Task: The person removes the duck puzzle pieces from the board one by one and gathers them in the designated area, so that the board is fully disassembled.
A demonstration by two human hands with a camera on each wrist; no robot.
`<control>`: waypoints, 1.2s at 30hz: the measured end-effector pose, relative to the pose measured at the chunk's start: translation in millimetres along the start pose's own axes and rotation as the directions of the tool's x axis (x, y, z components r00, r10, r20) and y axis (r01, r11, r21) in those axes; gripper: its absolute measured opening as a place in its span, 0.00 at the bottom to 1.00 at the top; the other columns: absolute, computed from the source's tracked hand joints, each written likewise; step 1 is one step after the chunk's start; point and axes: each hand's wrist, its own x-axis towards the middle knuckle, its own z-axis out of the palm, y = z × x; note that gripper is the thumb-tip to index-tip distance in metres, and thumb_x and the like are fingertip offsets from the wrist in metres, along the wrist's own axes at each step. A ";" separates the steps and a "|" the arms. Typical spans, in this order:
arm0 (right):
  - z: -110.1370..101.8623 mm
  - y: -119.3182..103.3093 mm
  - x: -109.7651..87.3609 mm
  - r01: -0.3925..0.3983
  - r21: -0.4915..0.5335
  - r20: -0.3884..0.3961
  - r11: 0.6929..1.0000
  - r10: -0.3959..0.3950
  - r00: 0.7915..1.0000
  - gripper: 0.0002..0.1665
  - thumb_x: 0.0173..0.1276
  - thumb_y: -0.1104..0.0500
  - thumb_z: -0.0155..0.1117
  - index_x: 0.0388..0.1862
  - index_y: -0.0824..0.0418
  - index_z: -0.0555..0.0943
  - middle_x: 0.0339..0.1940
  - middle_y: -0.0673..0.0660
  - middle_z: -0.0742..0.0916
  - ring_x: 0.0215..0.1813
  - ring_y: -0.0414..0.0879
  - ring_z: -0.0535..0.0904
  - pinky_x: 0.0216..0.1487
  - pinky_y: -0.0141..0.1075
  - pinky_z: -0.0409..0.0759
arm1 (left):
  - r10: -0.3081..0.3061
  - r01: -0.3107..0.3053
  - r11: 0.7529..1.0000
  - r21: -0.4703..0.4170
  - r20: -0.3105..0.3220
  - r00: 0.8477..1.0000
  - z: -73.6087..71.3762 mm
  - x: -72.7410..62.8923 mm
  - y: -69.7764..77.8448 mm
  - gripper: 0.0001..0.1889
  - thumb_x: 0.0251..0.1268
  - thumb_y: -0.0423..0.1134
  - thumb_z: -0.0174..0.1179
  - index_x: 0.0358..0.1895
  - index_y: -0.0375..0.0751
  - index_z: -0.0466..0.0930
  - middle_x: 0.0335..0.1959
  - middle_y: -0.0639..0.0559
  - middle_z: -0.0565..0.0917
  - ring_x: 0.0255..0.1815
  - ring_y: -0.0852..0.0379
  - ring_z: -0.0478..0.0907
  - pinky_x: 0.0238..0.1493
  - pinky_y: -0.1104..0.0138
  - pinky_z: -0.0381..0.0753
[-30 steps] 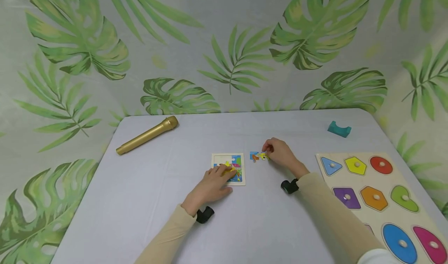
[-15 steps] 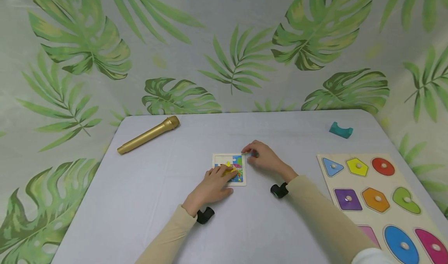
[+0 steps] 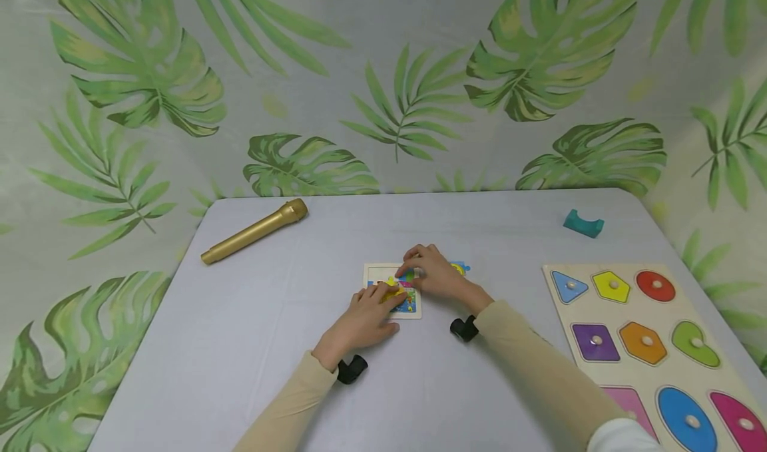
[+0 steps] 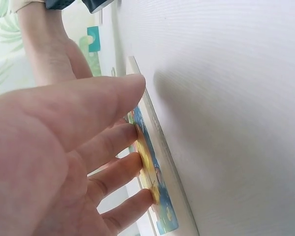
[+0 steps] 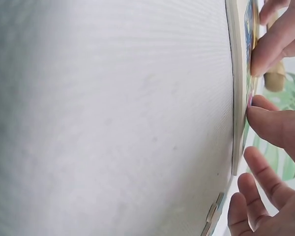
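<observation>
A small jigsaw puzzle in a pale wooden frame (image 3: 375, 265) lies at mid-table in the head view, its upper left part bare. My left hand (image 3: 361, 317) rests on it, fingertips on the yellow and blue pieces, thumb held off the surface as the left wrist view shows. My right hand (image 3: 436, 275) is over the frame's upper right corner. Its thumb (image 5: 268, 120) and index fingertip touch the puzzle close to a green piece (image 3: 409, 275), while the other fingers spread loosely. A loose blue and yellow puzzle piece (image 3: 460, 267) lies partly hidden behind the right hand.
A gold toy microphone (image 3: 254, 231) lies at the back left. At the back right is a teal curved block (image 3: 584, 224). A large wooden peg board (image 3: 562, 315) with coloured shapes covers the right front. A leaf-patterned cloth (image 3: 395, 86) hangs behind the table.
My right hand has moved left from the loose pieces onto the frame's upper right corner, uncovering a loose piece behind it. My left hand has stayed on the puzzle.
</observation>
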 end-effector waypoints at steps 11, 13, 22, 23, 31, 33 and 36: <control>1.4 -1.2 1.4 -0.037 0.069 0.005 0.997 0.036 0.999 0.18 0.61 0.72 0.58 0.44 0.56 0.84 0.51 0.57 0.79 0.55 0.56 0.70 0.60 0.52 0.65 | -0.011 0.011 1.000 -0.005 -0.004 1.000 -0.1 0.2 1.3 0.28 0.69 0.44 0.57 0.70 0.42 0.66 0.68 0.44 0.64 0.69 0.40 0.57 0.62 0.42 0.59; 0.5 -1.9 1.5 -0.034 0.086 -0.004 0.996 0.035 0.999 0.21 0.60 0.74 0.55 0.48 0.57 0.83 0.49 0.57 0.80 0.53 0.55 0.72 0.59 0.51 0.66 | -0.012 0.012 1.000 -0.007 -0.003 1.000 0.3 0.3 1.3 0.28 0.69 0.44 0.57 0.70 0.42 0.66 0.68 0.44 0.64 0.69 0.40 0.57 0.62 0.42 0.58; -1.4 -1.4 4.9 -0.079 0.224 -0.070 0.971 0.097 0.993 0.14 0.61 0.74 0.60 0.45 0.65 0.81 0.39 0.57 0.83 0.39 0.48 0.75 0.44 0.40 0.74 | -0.021 0.021 0.999 -0.025 -0.005 1.000 0.6 -0.2 2.0 0.28 0.69 0.43 0.57 0.70 0.43 0.66 0.68 0.45 0.64 0.69 0.41 0.56 0.63 0.43 0.57; -1.6 -1.6 5.0 -0.083 0.236 -0.070 0.968 0.102 0.992 0.14 0.61 0.74 0.60 0.44 0.65 0.81 0.38 0.57 0.83 0.38 0.48 0.74 0.43 0.39 0.74 | -0.021 0.021 0.999 -0.024 -0.006 1.000 0.7 -0.2 1.9 0.28 0.69 0.43 0.57 0.70 0.43 0.66 0.68 0.45 0.64 0.69 0.41 0.56 0.63 0.43 0.57; -10.8 3.2 -1.0 -0.136 0.334 -0.092 0.933 0.175 0.980 0.14 0.63 0.73 0.58 0.45 0.62 0.80 0.37 0.57 0.82 0.38 0.49 0.75 0.39 0.38 0.74 | -0.012 0.012 1.000 -0.012 -0.012 1.000 1.8 0.9 1.1 0.28 0.68 0.43 0.58 0.70 0.42 0.66 0.68 0.45 0.64 0.68 0.42 0.57 0.63 0.43 0.58; -17.0 7.7 -4.6 -0.159 0.361 -0.096 0.919 0.206 0.974 0.13 0.64 0.72 0.58 0.46 0.63 0.80 0.37 0.58 0.81 0.37 0.50 0.75 0.36 0.37 0.75 | -0.012 0.012 1.000 -0.012 -0.011 1.000 1.5 0.9 1.2 0.28 0.68 0.43 0.58 0.70 0.43 0.66 0.68 0.45 0.64 0.68 0.42 0.57 0.63 0.43 0.57; -27.8 17.6 -12.4 -0.195 0.375 -0.102 0.906 0.250 0.963 0.12 0.64 0.71 0.57 0.46 0.64 0.80 0.37 0.59 0.81 0.37 0.50 0.74 0.33 0.37 0.75 | -0.013 0.013 1.000 -0.014 -0.011 1.000 1.8 0.7 1.3 0.28 0.68 0.42 0.58 0.70 0.43 0.66 0.68 0.45 0.64 0.68 0.42 0.57 0.63 0.43 0.57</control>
